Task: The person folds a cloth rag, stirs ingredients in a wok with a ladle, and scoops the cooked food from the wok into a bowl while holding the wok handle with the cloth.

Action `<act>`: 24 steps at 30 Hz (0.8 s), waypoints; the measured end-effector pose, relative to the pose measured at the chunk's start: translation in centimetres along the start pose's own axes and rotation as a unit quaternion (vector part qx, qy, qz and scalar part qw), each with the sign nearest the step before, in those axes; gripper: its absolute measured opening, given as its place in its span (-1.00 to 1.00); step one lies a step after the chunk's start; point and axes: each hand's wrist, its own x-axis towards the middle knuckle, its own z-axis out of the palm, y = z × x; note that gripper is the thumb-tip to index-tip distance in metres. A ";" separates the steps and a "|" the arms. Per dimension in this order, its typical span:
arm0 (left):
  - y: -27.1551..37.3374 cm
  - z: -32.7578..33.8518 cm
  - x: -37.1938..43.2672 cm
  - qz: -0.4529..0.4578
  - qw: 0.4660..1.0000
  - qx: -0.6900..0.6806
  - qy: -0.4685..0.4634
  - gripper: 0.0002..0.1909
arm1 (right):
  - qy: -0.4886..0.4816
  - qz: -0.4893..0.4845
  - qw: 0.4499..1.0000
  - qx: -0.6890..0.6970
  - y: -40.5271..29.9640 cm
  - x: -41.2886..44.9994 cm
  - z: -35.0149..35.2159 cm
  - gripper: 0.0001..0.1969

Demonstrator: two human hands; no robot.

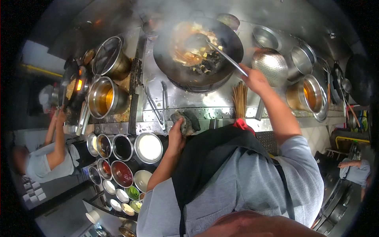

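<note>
A large dark wok (165, 66) sits on the burner, with steaming broth, pale vegetable pieces and dark pieces of food (211, 60) in it. My right hand (255, 77) grips the metal handle of a ladle (226, 56), whose bowl rests among the food. At the front edge of the stove my left hand (177, 134) is closed on a grimy grey cloth (187, 124). Metal tongs (162, 103) lie just left of the cloth. A bamboo wok brush (239, 99) with a red wrap stands below the ladle's handle. Steam blurs the wok's upper left part.
A perforated strainer (270, 66) and steel pots (312, 93) stand at right. Left are a pot of yellowish liquid (102, 99) and a pot topped with a mesh strainer (107, 56). Containers of sauces (122, 174) stand near my left arm. A co-worker (51, 161) holds another wok at far left; another person (353, 171) is far right.
</note>
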 end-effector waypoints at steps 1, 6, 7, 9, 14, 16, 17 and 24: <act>0.0 -0.1 0.0 0.002 1.000 -0.004 0.003 -0.56 | 0.005 0.018 0.999 0.041 -1.0 -1.1 -0.4 -0.37; -1.0 -0.5 0.8 0.014 1.000 0.021 -0.011 -0.55 | 0.102 0.075 0.984 0.129 -1.9 0.0 0.3 -0.38; -0.7 0.0 0.7 0.012 0.999 0.025 -0.016 -0.55 | 0.106 0.080 0.983 0.129 -2.8 0.7 0.1 -0.38; -0.3 1.0 0.2 -0.028 0.999 0.039 -0.002 -0.57 | 0.074 0.118 0.982 0.125 -4.3 1.7 -0.4 -0.43; -0.5 0.1 0.9 -0.015 0.999 0.027 -0.023 -0.57 | -0.151 0.176 0.941 0.247 -8.4 -1.2 -1.7 -0.42; -0.9 -0.5 1.4 -0.012 0.999 0.017 -0.036 -0.56 | -0.205 0.095 0.933 0.280 -8.5 -3.6 -3.2 -0.39; -1.1 -0.7 1.6 -0.005 0.999 0.022 -0.032 -0.56 | -0.204 0.097 0.933 0.279 -8.1 -4.8 -3.0 -0.39; -0.3 -1.5 1.1 -0.012 0.999 0.001 -0.045 -0.55 | -0.088 0.024 0.989 0.118 -6.9 -13.1 -5.8 -0.36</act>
